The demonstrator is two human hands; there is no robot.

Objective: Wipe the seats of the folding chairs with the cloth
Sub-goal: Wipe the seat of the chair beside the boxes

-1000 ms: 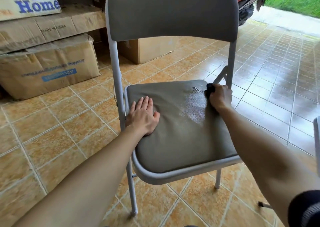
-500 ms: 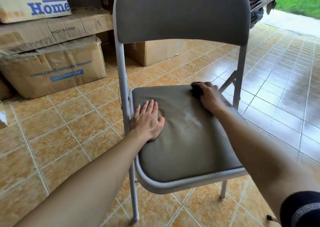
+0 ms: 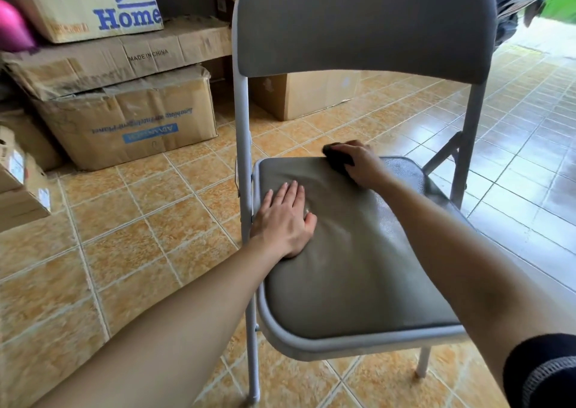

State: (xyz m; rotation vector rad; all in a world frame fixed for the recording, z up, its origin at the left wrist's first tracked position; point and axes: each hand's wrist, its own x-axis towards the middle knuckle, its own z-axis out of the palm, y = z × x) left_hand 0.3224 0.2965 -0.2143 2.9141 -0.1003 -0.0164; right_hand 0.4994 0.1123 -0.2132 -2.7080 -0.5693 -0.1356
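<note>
**Wiping the back edge of one chair seat**

The step in hand is the wipe itself. The right hand (image 3: 358, 161) is closed around a dark cloth (image 3: 338, 158) and presses it on the seat (image 3: 358, 267) at its rear edge, just below the backrest (image 3: 364, 24). The left hand (image 3: 285, 220) lies flat and open on the near-left part of the seat, gripping nothing, and appears to steady the folding chair (image 3: 243, 121).

The area to the right of the cloth shines as if damp, though glare from the floor (image 3: 140, 220) makes that hard to confirm. The front half of the cushion looks dull, so it probably has not been covered. The next move likely calls for drawing the cloth toward the front edge in overlapping passes, while the flat hand shifts clear of the patch it covers.

By count: one chair in view, one seat, one cloth, two hands. At least four cardboard boxes (image 3: 124, 121) are stacked by the wall on the left, and one more stands behind the chair.
</note>
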